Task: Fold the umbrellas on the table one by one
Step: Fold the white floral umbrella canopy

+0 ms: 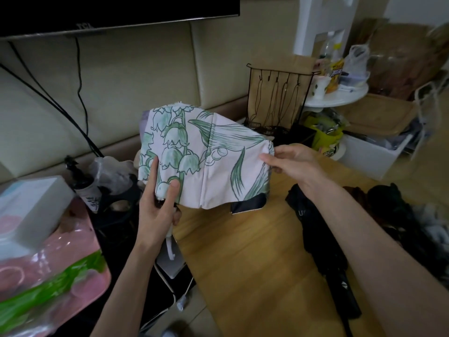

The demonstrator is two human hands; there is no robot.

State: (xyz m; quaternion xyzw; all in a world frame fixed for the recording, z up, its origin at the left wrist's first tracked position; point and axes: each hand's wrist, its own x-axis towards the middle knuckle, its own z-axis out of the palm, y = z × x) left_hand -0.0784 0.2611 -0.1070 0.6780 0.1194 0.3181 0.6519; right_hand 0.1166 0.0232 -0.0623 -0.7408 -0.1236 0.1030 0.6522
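A pale pink umbrella (206, 152) printed with green lily-of-the-valley is held up above the wooden table (243, 251), its canopy spread flat toward me. My left hand (158, 205) grips its lower left part, thumb pressed on the fabric, with a white strap hanging below. My right hand (289, 159) pinches the canopy's right edge. A black lining shows at the canopy's lower right. A black folded umbrella (323, 242) lies on the table at the right, under my right forearm.
Dark bundled items (398, 215) lie at the table's right edge. A pink and green plastic pack (48, 271) and a white box (31, 203) sit at left. A black wire rack (277, 100) stands behind the table, with a white tiered stand and boxes beyond.
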